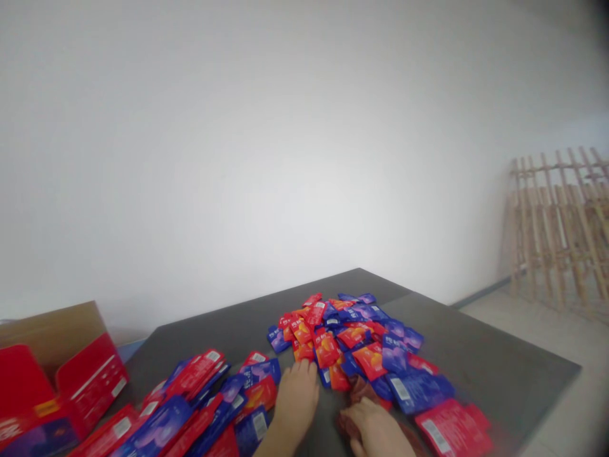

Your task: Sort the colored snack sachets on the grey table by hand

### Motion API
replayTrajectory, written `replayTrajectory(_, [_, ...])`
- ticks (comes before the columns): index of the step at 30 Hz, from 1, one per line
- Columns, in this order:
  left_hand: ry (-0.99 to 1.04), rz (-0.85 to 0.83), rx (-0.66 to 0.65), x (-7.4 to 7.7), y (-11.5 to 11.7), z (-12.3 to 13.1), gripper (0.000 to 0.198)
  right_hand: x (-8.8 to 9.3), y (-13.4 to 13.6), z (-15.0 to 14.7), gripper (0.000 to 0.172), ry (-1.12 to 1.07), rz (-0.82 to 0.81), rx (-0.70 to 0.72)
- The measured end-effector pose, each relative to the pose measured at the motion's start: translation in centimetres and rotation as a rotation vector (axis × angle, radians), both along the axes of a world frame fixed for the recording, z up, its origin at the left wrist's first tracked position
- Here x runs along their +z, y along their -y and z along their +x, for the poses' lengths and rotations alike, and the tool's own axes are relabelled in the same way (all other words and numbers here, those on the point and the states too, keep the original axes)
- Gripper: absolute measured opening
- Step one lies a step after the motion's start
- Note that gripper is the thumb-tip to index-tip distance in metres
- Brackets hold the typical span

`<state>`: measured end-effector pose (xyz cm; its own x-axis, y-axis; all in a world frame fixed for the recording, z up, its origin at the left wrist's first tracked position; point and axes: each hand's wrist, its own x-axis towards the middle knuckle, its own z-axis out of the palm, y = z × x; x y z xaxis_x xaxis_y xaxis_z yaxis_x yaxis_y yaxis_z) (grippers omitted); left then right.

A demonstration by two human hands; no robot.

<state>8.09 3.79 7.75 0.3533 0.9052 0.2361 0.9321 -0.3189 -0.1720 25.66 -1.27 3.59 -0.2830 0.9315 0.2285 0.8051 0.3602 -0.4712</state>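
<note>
My left hand [299, 390] lies palm down at the near edge of a pile of small flat packets [328, 349], its fingertips against an orange-red packet. The fingers look slightly apart, with nothing seen in them. Lower right, my right hand [373, 425] is closed on brown crumpled material [360, 388]; its fingertips are partly hidden, and I cannot tell if it is cloth or a bag. The packets are red, orange and blue-purple, several with white barcode labels. Larger blue packets [419, 388] and a red packet [451, 428] lie to the right of my right hand.
A second heap of red and blue packets [162, 426] is left of my left hand. An open red box [90, 381] with raised flaps stands at far left. The dark table [499, 355] ends before a white wall [304, 158]. Wooden racks [556, 222] stand at right.
</note>
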Motion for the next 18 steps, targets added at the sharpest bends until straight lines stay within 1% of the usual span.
replayTrajectory(2, [0.003, 0.005, -0.035, -0.3, -2.2, 2.2, 0.031, -0.1, -0.2, 0.1, 0.030, 0.007, 0.001, 0.007])
replayTrajectory(3, [-0.001, 0.007, -0.042, -0.5, -3.1, 2.8, 0.031, -0.3, -0.2, 0.2, 0.031, 0.007, 0.002, 0.004])
replayTrajectory(5, [-0.013, 0.013, -0.053, -0.6, -4.3, 3.3, 0.032, -0.6, -0.3, 0.4, 0.036, 0.011, -0.010, 0.005])
replayTrajectory(7, [-0.029, 0.017, -0.068, -0.6, -4.4, 3.0, 0.033, -0.8, -0.4, 0.5, 0.041, 0.022, -0.031, 0.017])
replayTrajectory(9, [-0.047, 0.019, -0.084, -0.7, -3.5, 2.2, 0.033, -0.9, -0.4, 0.5, 0.045, 0.029, -0.037, 0.028])
replayTrajectory(11, [-0.065, 0.015, -0.090, -1.4, -1.6, 1.5, 0.031, -0.8, -0.3, 0.5, 0.047, 0.025, -0.023, 0.024])
replayTrajectory(13, [-0.079, 0.005, -0.086, -2.9, 0.7, 1.1, 0.028, -0.7, -0.1, 0.4, 0.044, 0.019, -0.002, 0.017])
replayTrajectory(15, [-0.072, 0.007, -0.076, -4.9, 2.8, 1.4, 0.026, -0.6, 0.1, 0.2, 0.041, 0.004, 0.018, 0.016])
replayTrajectory(16, [-0.038, 0.041, -0.061, -5.9, 3.7, 1.7, 0.026, -0.6, 0.1, 0.1, 0.040, -0.004, 0.021, 0.020])
replayTrajectory(18, [0.033, 0.020, -0.047, -7.5, 4.8, 2.5, 0.026, -0.6, 0.1, 0.1, 0.041, -0.023, 0.016, 0.026])
